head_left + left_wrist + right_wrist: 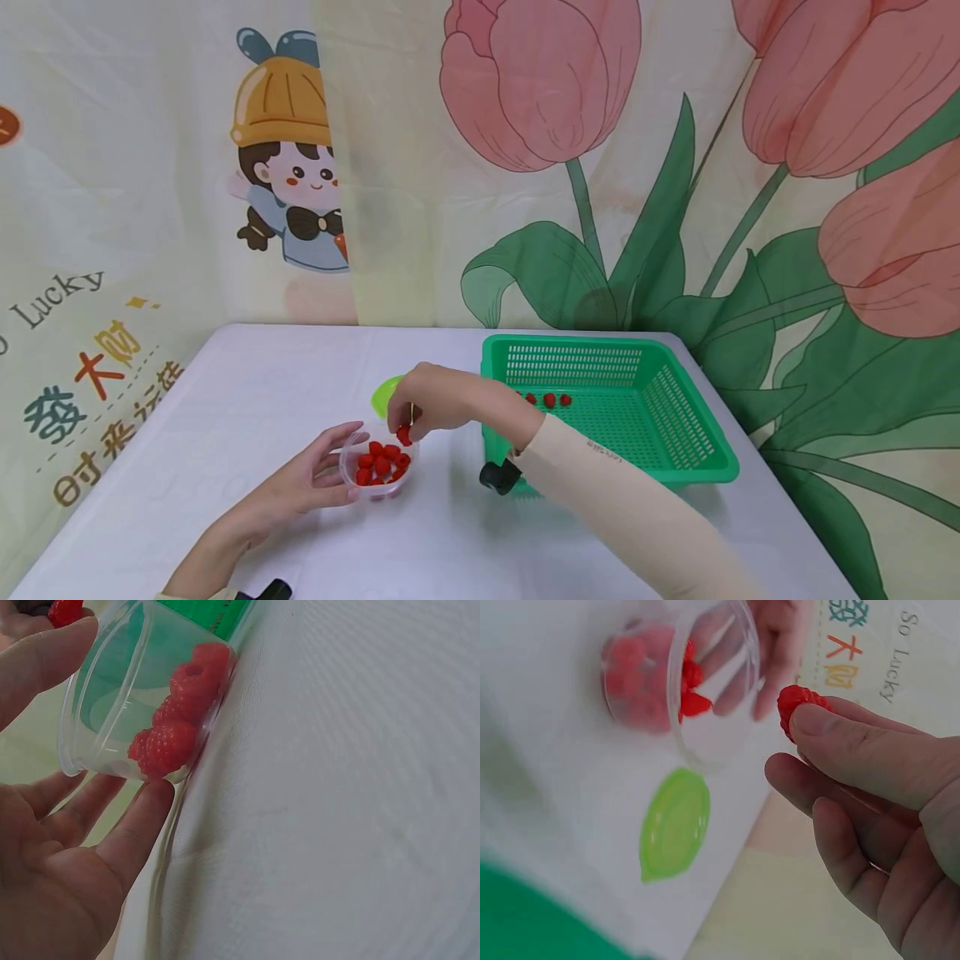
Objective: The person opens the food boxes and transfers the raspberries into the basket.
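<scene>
A clear plastic cup [372, 492] stands on the table with several red raspberries [382, 465] inside. My left hand [318, 475] holds it from the left, its thumb on the near side and fingers on the far side. Over the cup's far right rim, my right hand [435, 398] pinches one raspberry [799, 709] between thumb and fingers. In the right wrist view, that raspberry is outside the cup, apart from its rim. A lime-green lid [676, 825] lies on the table beyond the cup, partly hidden by the right hand in the head view.
On the right stands a green plastic basket [693, 400] with slotted walls. A few raspberries [550, 401] lie in a row inside its left part; the right forearm hides some of the basket. A white cloth [285, 375] covers the table, and a printed curtain [405, 208] hangs behind.
</scene>
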Motion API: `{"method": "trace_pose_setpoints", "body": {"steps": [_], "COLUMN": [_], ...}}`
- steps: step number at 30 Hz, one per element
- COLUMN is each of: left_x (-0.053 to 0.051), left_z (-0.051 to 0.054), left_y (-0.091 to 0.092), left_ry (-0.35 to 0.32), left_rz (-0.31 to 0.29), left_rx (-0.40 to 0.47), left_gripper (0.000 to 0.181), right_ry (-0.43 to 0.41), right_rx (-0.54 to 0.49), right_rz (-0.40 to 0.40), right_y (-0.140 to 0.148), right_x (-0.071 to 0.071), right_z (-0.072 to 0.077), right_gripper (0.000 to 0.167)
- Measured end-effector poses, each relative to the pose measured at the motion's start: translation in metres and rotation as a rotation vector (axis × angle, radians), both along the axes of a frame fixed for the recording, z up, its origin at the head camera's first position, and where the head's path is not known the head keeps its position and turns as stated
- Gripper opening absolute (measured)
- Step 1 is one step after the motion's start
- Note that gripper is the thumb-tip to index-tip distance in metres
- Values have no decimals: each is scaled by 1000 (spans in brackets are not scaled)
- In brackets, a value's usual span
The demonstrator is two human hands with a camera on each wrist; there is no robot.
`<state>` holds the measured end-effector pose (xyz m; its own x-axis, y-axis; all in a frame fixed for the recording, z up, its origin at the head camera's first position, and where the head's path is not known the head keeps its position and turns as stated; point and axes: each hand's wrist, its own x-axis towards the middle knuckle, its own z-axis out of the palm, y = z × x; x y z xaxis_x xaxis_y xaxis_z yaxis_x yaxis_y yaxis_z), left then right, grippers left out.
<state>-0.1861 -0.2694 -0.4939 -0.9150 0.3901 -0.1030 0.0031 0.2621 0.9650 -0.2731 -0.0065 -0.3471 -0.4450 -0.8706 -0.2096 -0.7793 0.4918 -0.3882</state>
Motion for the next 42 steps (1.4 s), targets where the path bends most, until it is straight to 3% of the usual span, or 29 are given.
{"method": "trace_pose_setpoints", "body": {"steps": [6,11,15,20,27,42], "left_x": [-2,-2,-2,-1,1,0], "left_z": [-3,-4,-3,-1,0,2], "left_y": [1,2,2,2,3,2], "left_ry": [27,64,57,37,29,-9], "left_rz": [-3,-8,-7,-6,0,12], "left_rx": [11,27,22,19,11,-21], "left_gripper": [91,91,90,88,88,87], "right_ry": [14,24,55,87,76,60], "right_rx": [-97,-188,-258,-272,-215,-113], "right_rz": [-61,-131,-160,-246,-366,-433], "right_y": [42,83,117,155,200,257], "right_x": [-15,-31,-44,-59,-78,-100], "right_z": [18,26,26,17,-5,-47], "right_gripper": [18,18,18,17,21,20]}}
